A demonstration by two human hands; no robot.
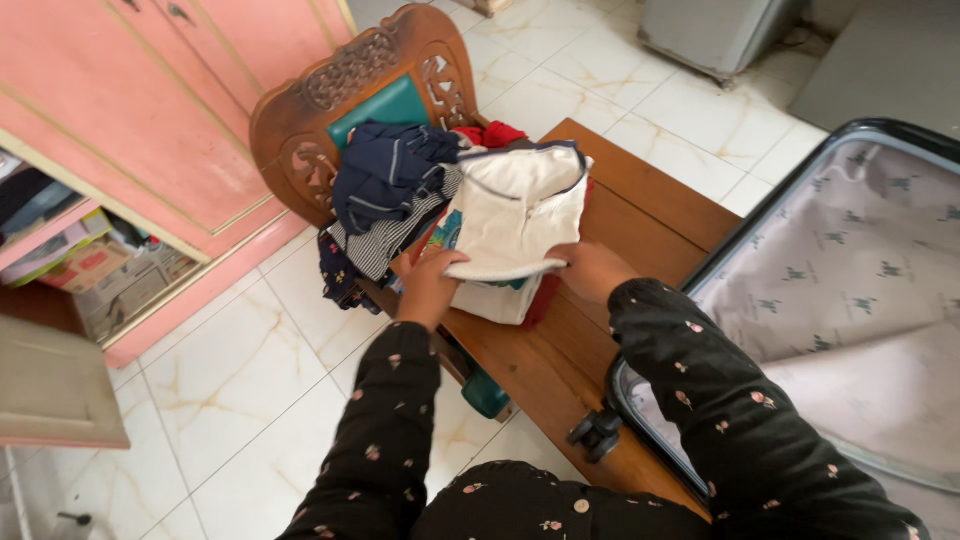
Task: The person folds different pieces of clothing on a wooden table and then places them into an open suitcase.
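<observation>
A: Garment (515, 205), cream, folded, sits on top of the clothes pile (400, 195) on the wooden chair (350, 75). Looks soft, light, floppy. Judging by the folds, it would sag if lifted from 1 corner.

B: Where would a hold go?

A: Under the near folded edge, both sides at once, so the fold keeps. That is where the hands are. Left hand (428, 290) is at the near-left corner, fingers tucked under the edge, thumb side up, so it reads as gripping the garment. Right hand (592, 270) is at the near-right edge, fingers curled onto the cloth, pinching it.

B: Garment relative to fingers?

A: Its near hem runs between the 2 hands, touching both; the rest lies beyond the fingertips, away from the person. Fingertips are mostly hidden under the cloth.

B: Around it?

A: Navy and striped clothes just left of it, something red behind. Wooden table (640, 215) under the right hand. Open suitcase (850, 290) to the right, near but apart.
</observation>
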